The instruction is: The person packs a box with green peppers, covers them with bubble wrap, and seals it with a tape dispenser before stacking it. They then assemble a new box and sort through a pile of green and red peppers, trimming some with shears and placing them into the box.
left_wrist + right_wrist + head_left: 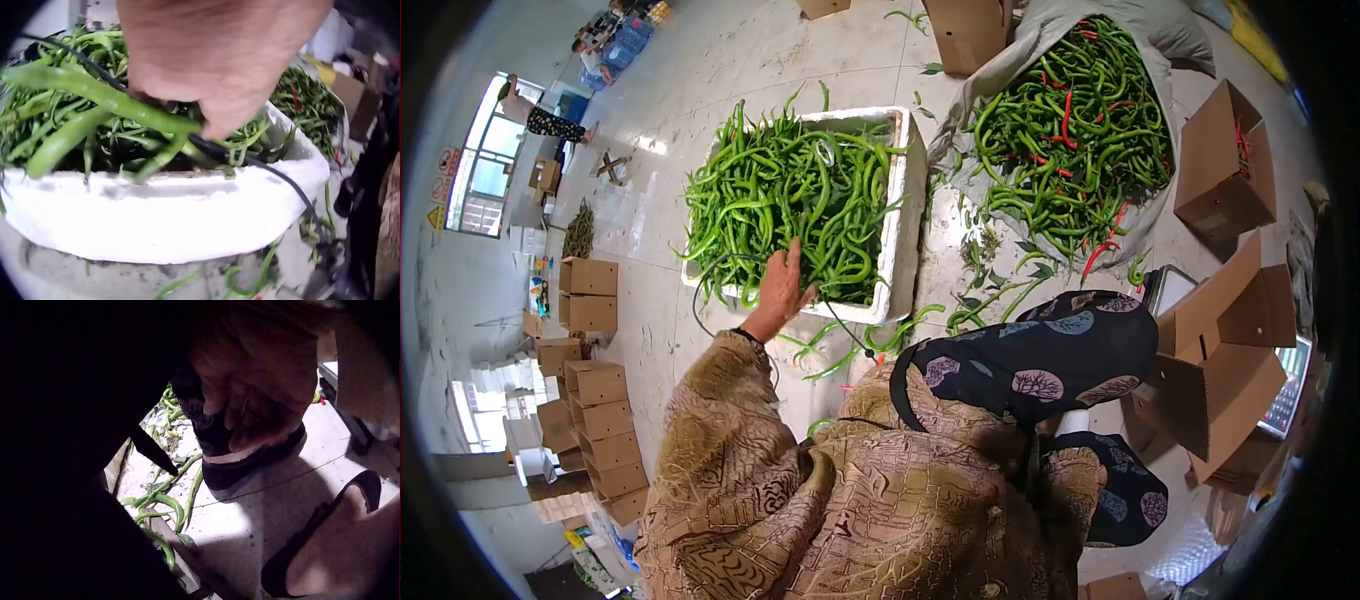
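A white foam box [897,215] full of long green chili peppers [750,185] stands on the floor before the person. The left hand [778,292] reaches over its near rim. In the left wrist view, the thumb and curled fingers of this hand [212,69] pinch the end of a green chili pepper [94,90]. A thin black cord [284,178] passes beneath the hand and across the box rim. In shadow, the right hand [262,381] hangs with loosely curled fingers near a dark shoe, and nothing shows in it. The head view does not show this hand.
To the right of the box, a large pale sack [960,125] lies open with green and red peppers. Loose peppers [990,305] lie by the patterned trouser leg. Open cardboard boxes [1225,350] stand at the right, and stacked ones [605,420] at the left. Another person [540,115] is far off.
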Tool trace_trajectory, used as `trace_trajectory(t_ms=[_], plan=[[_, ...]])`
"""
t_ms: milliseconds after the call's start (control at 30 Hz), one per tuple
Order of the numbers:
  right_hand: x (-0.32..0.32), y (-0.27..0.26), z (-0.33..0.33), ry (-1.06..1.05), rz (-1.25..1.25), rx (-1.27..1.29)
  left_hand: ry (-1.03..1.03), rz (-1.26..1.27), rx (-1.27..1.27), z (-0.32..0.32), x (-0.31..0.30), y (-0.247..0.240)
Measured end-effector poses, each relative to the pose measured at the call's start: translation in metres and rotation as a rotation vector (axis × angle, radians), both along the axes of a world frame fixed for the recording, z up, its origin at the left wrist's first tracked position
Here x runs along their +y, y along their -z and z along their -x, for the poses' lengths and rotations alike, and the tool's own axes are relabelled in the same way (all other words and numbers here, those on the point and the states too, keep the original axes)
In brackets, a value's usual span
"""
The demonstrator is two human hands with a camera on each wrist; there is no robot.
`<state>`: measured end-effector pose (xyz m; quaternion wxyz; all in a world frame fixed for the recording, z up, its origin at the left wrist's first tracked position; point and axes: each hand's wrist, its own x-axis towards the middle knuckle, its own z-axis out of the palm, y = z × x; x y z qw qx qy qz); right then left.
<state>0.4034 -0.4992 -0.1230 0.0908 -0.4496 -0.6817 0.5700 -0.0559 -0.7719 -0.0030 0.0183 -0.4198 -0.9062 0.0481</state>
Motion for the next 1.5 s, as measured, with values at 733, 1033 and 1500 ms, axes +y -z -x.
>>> trace_trajectory(t_ms=[733,1033,1500], plan=[[0.003,0.003,0.003,-0.004,0.003,-0.015,-0.421,-0.631,-0.845,0.133,0.021,-0.113],[0.002,0.003,0.001,-0.001,-0.001,-0.020,-0.026,-0.496,0.445,0.200,0.017,-0.114],[0.003,0.008,-0.005,0.019,-0.007,-0.028,0.615,0.087,0.093,0.045,0.041,-0.001]])
